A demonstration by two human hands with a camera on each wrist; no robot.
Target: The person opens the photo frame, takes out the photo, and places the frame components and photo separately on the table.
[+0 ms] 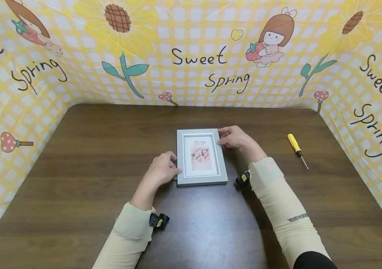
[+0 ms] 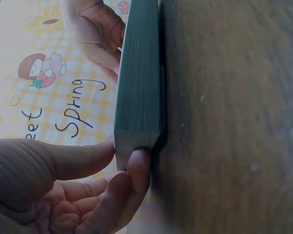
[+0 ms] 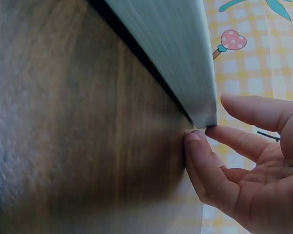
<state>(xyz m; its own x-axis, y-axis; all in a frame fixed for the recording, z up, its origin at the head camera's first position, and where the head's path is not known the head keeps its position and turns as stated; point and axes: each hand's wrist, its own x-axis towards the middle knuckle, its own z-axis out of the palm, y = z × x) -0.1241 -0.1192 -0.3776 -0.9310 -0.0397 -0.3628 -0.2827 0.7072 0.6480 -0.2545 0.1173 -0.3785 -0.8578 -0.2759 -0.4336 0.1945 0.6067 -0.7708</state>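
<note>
Picture frame (image 1: pixel 202 157) lies between the two hands, face up on or just above the worktop (image 1: pixel 86 179) — can't tell if its underside fully touches. Long axis runs roughly near-to-far from the person, portrait way round.

Left grip (image 1: pixel 161 168) is at the frame's left side, toward the near end: thumb on the front edge, index bent against the side, so it pinches the frame there. From this grip the frame lies to the right. Right grip (image 1: pixel 234 137) is at the far right corner: fingertips touch the corner, thumb a little off the front edge in the right wrist view, hand part spread, no firm hold visible. From there the frame lies to the left and nearer the person.

Key relation: the grips sit diagonally across the frame — left near, right far; neither hand is clearly nearer. Yellow screwdriver (image 1: pixel 297 150) lies well apart, right of the right grip.
</note>
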